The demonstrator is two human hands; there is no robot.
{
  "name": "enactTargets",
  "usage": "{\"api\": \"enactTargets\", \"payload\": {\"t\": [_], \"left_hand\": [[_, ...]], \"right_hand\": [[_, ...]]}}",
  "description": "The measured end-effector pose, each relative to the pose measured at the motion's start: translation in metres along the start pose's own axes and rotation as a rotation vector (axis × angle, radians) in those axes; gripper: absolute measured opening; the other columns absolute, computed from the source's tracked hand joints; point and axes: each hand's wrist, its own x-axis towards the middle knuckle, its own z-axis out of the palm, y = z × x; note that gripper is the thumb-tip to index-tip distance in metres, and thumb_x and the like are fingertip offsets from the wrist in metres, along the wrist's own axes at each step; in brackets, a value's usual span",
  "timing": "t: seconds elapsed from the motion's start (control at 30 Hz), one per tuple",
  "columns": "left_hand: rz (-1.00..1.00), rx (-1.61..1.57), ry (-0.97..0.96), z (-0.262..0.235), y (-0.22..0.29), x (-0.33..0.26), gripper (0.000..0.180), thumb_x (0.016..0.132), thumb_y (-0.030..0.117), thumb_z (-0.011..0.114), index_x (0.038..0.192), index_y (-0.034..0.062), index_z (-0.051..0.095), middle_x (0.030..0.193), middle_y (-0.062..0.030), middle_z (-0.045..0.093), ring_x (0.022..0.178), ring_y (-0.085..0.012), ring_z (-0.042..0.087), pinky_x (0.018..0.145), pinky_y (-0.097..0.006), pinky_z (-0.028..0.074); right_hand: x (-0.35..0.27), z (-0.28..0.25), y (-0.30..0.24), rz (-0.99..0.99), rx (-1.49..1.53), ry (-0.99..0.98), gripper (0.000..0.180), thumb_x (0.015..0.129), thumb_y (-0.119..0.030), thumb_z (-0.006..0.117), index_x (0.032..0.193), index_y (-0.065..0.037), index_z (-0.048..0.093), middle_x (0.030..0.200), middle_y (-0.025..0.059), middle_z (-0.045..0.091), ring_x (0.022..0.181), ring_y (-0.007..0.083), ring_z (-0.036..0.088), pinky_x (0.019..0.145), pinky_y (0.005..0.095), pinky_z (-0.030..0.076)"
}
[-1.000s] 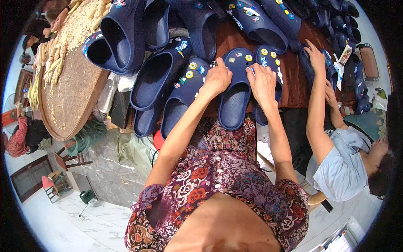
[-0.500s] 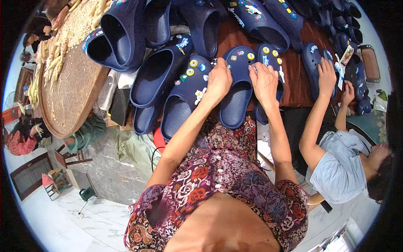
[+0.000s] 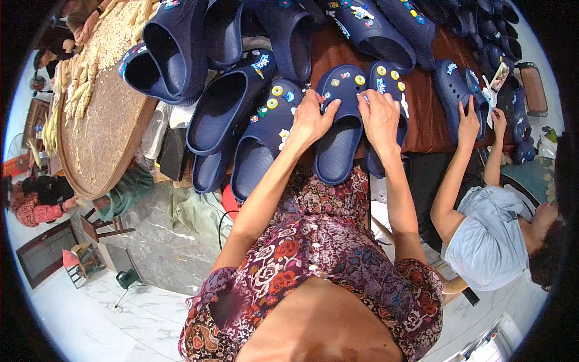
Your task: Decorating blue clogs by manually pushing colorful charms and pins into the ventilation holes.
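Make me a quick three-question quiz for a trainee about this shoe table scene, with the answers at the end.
1. True or false: the left hand and right hand both rest on the same navy clog.
2. Multiple choice: what decorates the toe of that clog? A) laces B) small coloured charms C) a buckle
3. What is the round tray at the left made of, by its look?

Key
1. False: the right hand lies on the next clog, beside the first.
2. B
3. Woven material, like basketwork, with pale pieces spread on it.
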Motion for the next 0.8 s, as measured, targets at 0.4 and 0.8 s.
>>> {"api": "enactTargets", "payload": {"t": [0.4,0.8], "left_hand": [[0.157,0.116,0.056,0.018,-0.013,0.001,0.014,0.095,0.009,0.051,0.098,-0.0039,0.047,0.091,-0.0303,0.059,0.085,-0.0505,0.060,0.075,-0.056,0.047],[0.174,-0.040,0.080,0.022,-0.033,-0.005,0.007,0.090,0.002,0.048,0.096,-0.0021,0.049,0.091,-0.0251,0.058,0.087,-0.0451,0.059,0.078,-0.052,0.048]], "right_hand": [[0.001,0.001,-0.002,-0.012,0.024,0.043,0.012,0.089,-0.021,0.065,0.087,-0.009,0.065,0.079,0.0076,0.065,0.079,0.0279,0.059,0.070,0.0426,0.040],[0.004,-0.001,0.004,-0.022,0.002,-0.025,0.016,0.092,-0.025,0.062,0.089,-0.009,0.064,0.079,0.0090,0.065,0.080,0.0287,0.060,0.070,0.0432,0.041]]}}
